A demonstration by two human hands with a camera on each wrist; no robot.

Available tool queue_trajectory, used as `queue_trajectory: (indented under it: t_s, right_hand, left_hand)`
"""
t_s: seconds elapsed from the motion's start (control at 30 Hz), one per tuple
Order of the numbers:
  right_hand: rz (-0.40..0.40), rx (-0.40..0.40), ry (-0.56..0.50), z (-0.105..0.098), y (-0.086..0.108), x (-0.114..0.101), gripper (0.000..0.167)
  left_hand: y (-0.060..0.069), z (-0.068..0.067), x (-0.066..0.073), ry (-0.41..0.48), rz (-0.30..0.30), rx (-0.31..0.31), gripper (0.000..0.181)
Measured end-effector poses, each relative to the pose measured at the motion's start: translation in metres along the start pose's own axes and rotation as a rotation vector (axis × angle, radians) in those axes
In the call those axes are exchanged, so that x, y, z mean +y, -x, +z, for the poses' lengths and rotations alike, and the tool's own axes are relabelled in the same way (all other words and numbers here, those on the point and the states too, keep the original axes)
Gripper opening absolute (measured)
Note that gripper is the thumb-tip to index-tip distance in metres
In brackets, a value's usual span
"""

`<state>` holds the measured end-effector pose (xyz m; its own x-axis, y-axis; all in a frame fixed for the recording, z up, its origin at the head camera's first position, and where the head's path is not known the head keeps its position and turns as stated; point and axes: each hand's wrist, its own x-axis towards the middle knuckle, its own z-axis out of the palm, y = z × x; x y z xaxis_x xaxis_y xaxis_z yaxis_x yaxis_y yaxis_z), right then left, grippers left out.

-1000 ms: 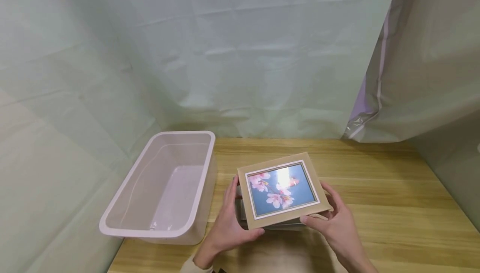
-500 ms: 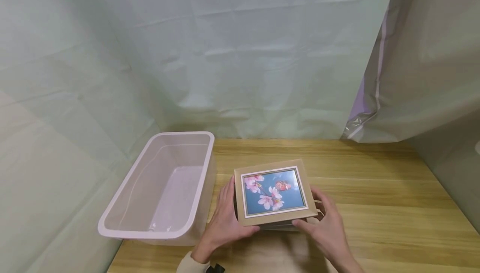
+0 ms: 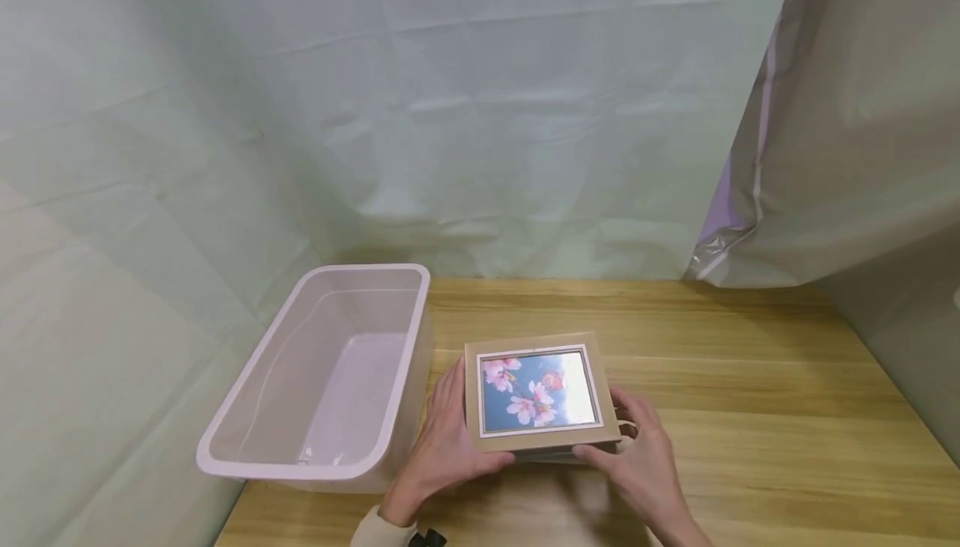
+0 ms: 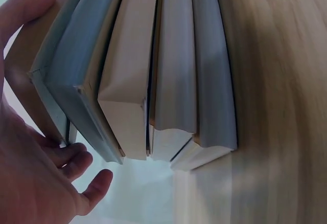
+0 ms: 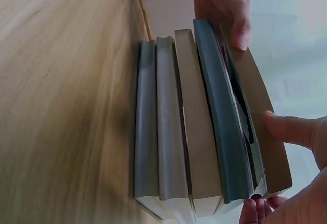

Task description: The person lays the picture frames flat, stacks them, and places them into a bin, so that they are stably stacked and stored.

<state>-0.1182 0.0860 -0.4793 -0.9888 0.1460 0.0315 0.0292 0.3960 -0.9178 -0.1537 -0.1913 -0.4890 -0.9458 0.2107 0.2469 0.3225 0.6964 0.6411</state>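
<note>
A tan box with a framed picture of pink blossoms lies face up on top of a stack of book-like items. The left hand grips its left side, thumb along the front edge. At the right front corner, the right hand holds it between thumb and fingers. Under it, the left wrist view shows a blue-grey book, a beige one and grey ones. In the right wrist view a dark narrow gap runs beneath the tan box, which leans slightly from the blue-grey book.
A pale plastic bin with nothing in it stands left of the stack, close to the left hand. Pale sheeting hangs behind the wooden table, with a loose grey-brown sheet at the right.
The tan box has moved left and slightly toward the person, turning until nearly square with the table's back edge. Both hands have moved left with it, keeping their hold.
</note>
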Motion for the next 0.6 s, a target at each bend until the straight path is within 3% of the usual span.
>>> queue_trajectory:
  t_s: [0.33, 0.6]
  right_hand:
    - [0.041, -0.010, 0.036, 0.0050, 0.0003, 0.0021, 0.098]
    - [0.048, -0.024, 0.056, 0.0055, -0.0014, 0.0057, 0.100]
  left_hand:
    - [-0.0005, 0.0006, -0.0029, 0.036, -0.047, -0.042, 0.154]
    - [-0.0004, 0.0037, -0.0057, 0.046, -0.051, -0.052, 0.155]
